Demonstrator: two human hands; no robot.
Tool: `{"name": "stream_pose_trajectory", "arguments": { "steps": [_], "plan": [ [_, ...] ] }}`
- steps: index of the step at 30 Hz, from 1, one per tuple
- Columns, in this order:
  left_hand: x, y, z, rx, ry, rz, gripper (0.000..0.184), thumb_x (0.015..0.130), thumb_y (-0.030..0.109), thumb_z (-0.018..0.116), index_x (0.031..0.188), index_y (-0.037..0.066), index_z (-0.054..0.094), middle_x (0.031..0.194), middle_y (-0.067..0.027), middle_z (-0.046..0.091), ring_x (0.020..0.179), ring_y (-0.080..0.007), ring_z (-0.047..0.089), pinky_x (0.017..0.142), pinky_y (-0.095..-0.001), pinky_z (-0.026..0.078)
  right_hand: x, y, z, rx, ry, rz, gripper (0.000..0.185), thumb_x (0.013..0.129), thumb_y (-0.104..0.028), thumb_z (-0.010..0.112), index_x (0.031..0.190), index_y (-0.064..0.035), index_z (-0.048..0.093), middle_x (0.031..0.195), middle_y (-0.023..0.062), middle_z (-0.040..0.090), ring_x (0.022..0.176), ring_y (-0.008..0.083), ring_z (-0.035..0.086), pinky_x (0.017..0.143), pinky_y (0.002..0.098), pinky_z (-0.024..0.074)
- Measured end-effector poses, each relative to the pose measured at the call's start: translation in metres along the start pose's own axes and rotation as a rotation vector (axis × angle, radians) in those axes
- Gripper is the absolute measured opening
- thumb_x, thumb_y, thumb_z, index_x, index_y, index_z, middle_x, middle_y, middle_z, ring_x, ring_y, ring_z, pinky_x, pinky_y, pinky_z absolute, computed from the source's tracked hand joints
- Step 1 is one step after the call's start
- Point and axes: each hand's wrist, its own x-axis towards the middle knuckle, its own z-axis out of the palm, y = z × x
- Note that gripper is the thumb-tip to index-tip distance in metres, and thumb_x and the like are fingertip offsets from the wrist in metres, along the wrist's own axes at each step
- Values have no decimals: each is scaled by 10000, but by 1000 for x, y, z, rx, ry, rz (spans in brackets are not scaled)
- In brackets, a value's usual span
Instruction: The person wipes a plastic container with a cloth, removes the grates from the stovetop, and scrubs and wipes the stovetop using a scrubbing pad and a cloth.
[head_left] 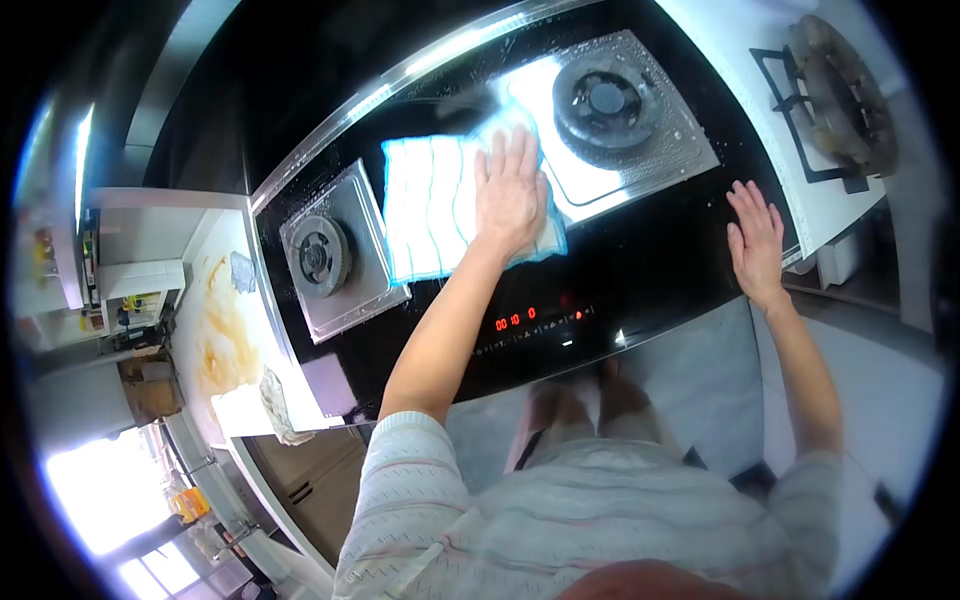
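My left hand (pixel 511 195) lies flat on a white cleaning cloth (pixel 428 205) with blue edges and thin blue stripes. The fingers point away from me and press the cloth onto the black glass gas hob (pixel 640 240). The cloth is spread between the left burner (pixel 320 257) and the right burner (pixel 607 100), and its far right corner is blurred. Near the hob's right end, my right hand (pixel 757 245) is open, fingers stretched out, holding nothing. Whether it touches the glass, I cannot tell.
Wet spots show on the metal plate (pixel 690 150) around the right burner. A black pan support (pixel 800 110) and a brownish round piece (pixel 845 95) rest on the right counter. Brown stains mark the left counter (pixel 225 330), where a crumpled cloth (pixel 280 405) lies. Red digits (pixel 515 319) glow on the hob.
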Motion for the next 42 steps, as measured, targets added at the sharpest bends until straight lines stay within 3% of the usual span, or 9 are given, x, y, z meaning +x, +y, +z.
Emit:
{"name": "stream_pose_trajectory", "arguments": {
  "steps": [9,14,18,26,28,31,36,40,42],
  "plan": [
    [116,-61,19,-20,91,-142,455,938,230,323,1371,109,393,1478,-76,318,1380,-314,232,1111,-513,162,1,-1,-1,2,0,15,379,888,-126,488,1266,-101,499,1389,46,443,1341,227,333,1087,459,203],
    [60,-26,19,-16,91,-141,494,953,255,345,1401,46,338,1481,-122,298,1379,-305,239,1111,-495,179,-1,-1,1,11,14,32,373,893,-139,497,1265,-118,502,1393,22,438,1341,205,329,1084,457,210],
    [-37,27,5,-17,-2,30,547,945,257,360,1429,18,273,1501,-142,243,1402,-295,192,1131,-476,122,-2,0,2,13,28,32,372,888,-143,509,1259,-126,508,1393,14,437,1342,199,326,1085,460,213],
    [72,-38,23,27,86,-105,505,943,262,345,1401,53,349,1487,-103,299,1386,-270,249,1111,-498,184,-1,2,3,4,32,24,380,883,-130,510,1263,-125,505,1395,13,434,1341,202,327,1082,467,219],
    [96,-49,17,-43,67,-131,491,932,242,345,1401,97,362,1485,-78,306,1386,-267,237,1122,-498,137,-3,1,4,-1,35,17,384,883,-132,512,1266,-122,503,1394,15,435,1340,203,328,1080,472,221],
    [83,-44,19,-97,87,-128,469,930,222,351,1383,110,391,1464,-82,344,1371,-288,269,1108,-511,171,-2,0,4,-16,43,19,387,881,-134,516,1267,-124,502,1391,11,438,1337,201,332,1077,475,225],
    [2,36,15,-41,43,265,506,886,188,471,1380,114,391,1451,-102,355,1385,-285,246,1108,-515,182,-4,2,6,6,74,10,378,875,-150,524,1253,-125,511,1384,6,449,1334,193,338,1068,475,243],
    [8,30,20,-85,75,337,471,898,224,461,1350,98,421,1434,-111,369,1382,-270,250,1119,-520,127,-6,2,7,17,92,21,386,860,-160,542,1244,-124,520,1377,12,456,1332,188,341,1066,469,248],
    [34,21,11,-59,-44,211,461,913,248,435,1335,61,438,1434,-126,368,1376,-292,256,1116,-521,129,-4,1,6,51,110,30,359,865,-169,539,1220,-117,539,1358,21,473,1320,196,353,1061,469,255]
  ]
}}
